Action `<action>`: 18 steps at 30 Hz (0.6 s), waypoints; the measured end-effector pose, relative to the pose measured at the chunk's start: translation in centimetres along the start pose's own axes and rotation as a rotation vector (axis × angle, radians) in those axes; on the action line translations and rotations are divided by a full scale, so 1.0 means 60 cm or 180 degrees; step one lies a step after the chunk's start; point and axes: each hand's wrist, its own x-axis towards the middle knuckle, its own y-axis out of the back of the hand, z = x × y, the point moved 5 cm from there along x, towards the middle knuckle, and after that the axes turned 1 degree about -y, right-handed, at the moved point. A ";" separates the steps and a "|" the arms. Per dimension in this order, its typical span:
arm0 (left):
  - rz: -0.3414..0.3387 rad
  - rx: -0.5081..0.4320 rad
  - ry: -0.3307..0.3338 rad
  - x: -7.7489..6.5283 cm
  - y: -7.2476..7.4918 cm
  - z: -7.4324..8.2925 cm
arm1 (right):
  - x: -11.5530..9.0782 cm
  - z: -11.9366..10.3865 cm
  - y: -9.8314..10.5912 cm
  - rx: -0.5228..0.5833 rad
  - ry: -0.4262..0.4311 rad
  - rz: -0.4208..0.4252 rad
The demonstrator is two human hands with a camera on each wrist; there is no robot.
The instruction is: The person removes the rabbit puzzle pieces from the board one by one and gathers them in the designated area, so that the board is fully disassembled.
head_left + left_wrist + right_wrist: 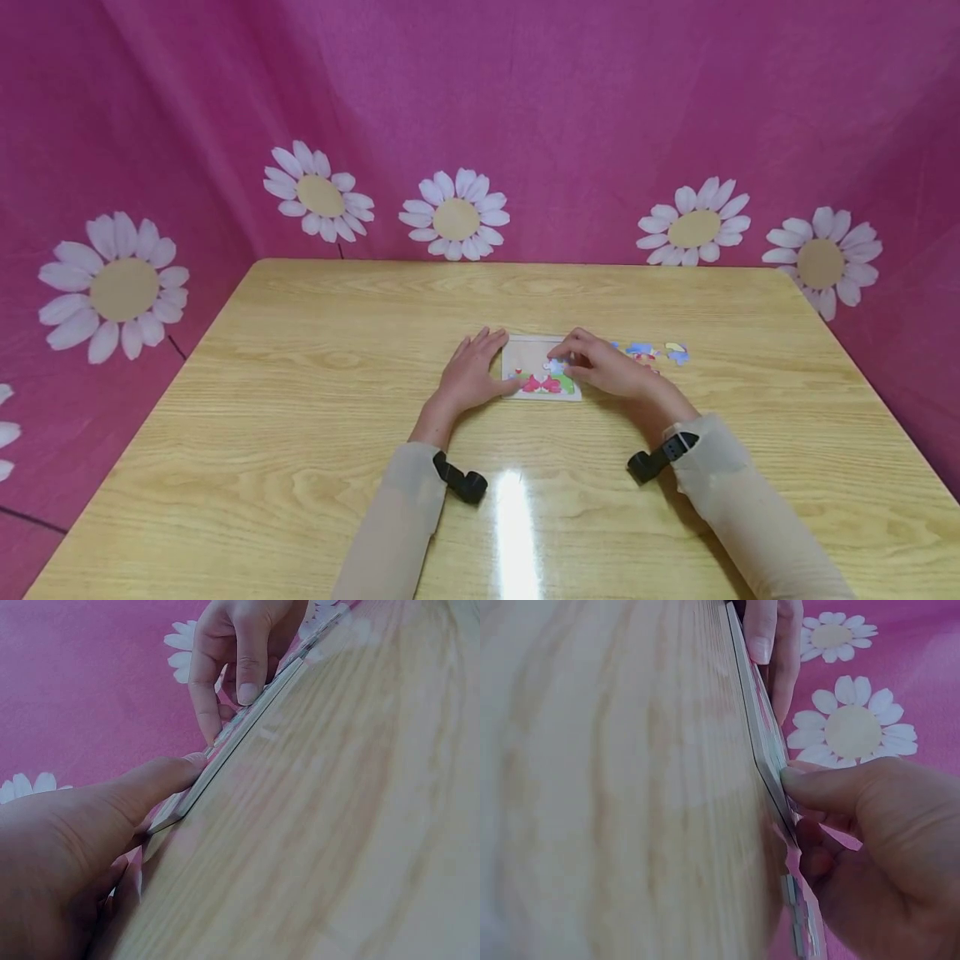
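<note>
A small jigsaw puzzle board (525, 353) with a pale frame lies flat on the table, its front part filled with red, green and light-blue picture pieces. My left hand (472, 375) rests along the board's left side, fingers fairly straight. Its thumb (176, 774) touches the top of the frame near the front left corner. Over the right half of the board, my right hand (606, 365) pinches a light-blue puzzle piece (556, 365) between thumb and index finger, down against the board. The fingers partly hide that piece. Its right thumb (821, 787) is by the board's right edge.
Several loose puzzle pieces (677, 353) lie on the wooden table (337, 367) just right of the board, partly behind my right hand. A pink curtain (525, 125) with daisies stands behind the table and at both sides. Each wrist wears a black strap-on camera (468, 487).
</note>
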 end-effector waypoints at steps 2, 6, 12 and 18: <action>-0.0002 -0.0006 0.0000 0.001 0.001 0.001 | -0.001 -0.001 0.000 -0.0026 0.0018 0.0033; 0.0008 -0.0019 -0.0015 0.001 0.002 0.002 | -0.002 -0.005 0.002 -0.0069 0.0020 0.0094; 0.0065 0.0148 -0.0015 0.000 -0.002 0.008 | -0.002 -0.011 0.001 -0.0052 -0.0004 0.0101; 0.0163 0.0366 0.0223 0.002 -0.021 0.022 | -0.005 -0.013 -0.002 -0.0122 0.0041 0.0150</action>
